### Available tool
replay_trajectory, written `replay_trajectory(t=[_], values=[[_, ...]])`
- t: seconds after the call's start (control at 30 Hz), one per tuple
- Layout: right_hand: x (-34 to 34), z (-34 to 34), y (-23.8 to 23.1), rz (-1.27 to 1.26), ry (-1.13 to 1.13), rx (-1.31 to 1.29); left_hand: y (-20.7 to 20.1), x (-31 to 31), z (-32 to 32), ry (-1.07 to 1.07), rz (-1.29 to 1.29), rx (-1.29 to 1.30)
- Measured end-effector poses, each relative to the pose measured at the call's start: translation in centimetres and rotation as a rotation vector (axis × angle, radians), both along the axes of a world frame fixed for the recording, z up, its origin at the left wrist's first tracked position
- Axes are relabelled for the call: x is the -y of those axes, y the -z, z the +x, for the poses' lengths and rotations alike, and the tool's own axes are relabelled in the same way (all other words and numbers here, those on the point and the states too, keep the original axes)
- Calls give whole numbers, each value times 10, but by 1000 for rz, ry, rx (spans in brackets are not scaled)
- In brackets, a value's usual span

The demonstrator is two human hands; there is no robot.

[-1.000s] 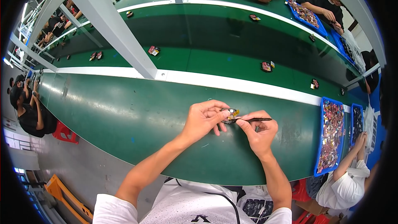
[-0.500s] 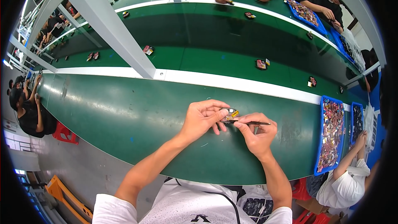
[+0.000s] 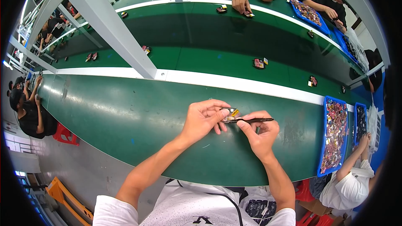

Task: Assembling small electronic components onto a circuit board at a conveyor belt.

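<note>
Above the green table (image 3: 167,104), my left hand (image 3: 202,119) pinches a small open electronic unit (image 3: 228,116) between thumb and fingers. The unit has a black shell and a yellow piece at its upper right; its finer parts are too small to tell. My right hand (image 3: 260,132) grips a slim black pen-like tool (image 3: 261,120), whose kind is unclear. The tool's left end meets the unit's lower right part, and its other end sticks out to the right, nearly level. Both hands are close together, with my fingers partly hiding the unit.
Beyond a white rail (image 3: 217,86) runs a green conveyor belt (image 3: 192,58) with several small units (image 3: 258,63). A blue tray (image 3: 335,136) of small colourful parts stands at right. A grey post (image 3: 104,25) rises at left. Co-workers sit around; one co-worker's hand (image 3: 241,4) reaches across the belt.
The units on the belt have shifted left. A co-worker's hand across the belt has moved right and onto it, at a unit. My tool has tilted slightly; my hands have barely moved.
</note>
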State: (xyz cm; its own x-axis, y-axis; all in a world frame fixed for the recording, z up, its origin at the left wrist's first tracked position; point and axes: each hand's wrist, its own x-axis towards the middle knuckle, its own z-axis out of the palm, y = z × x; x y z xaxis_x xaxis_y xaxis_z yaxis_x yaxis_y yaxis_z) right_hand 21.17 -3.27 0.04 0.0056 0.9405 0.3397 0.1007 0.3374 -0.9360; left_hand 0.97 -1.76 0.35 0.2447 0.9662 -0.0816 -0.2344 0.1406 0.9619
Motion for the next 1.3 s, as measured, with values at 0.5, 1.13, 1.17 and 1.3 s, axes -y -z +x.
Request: replay_trajectory(t=[0.5,1.13,1.17,1.3], values=[[0,-2,-2,187,-28,139,1,1,0,-10,-2,-11],[2,-4,-4,292,2,244,1,9,12,-102,16,-157],[2,-4,-4,290,2,245,2,9,11,-96,19,-168],[1,-4,-6,300,-5,257,1,7,10,-92,33,-181]])
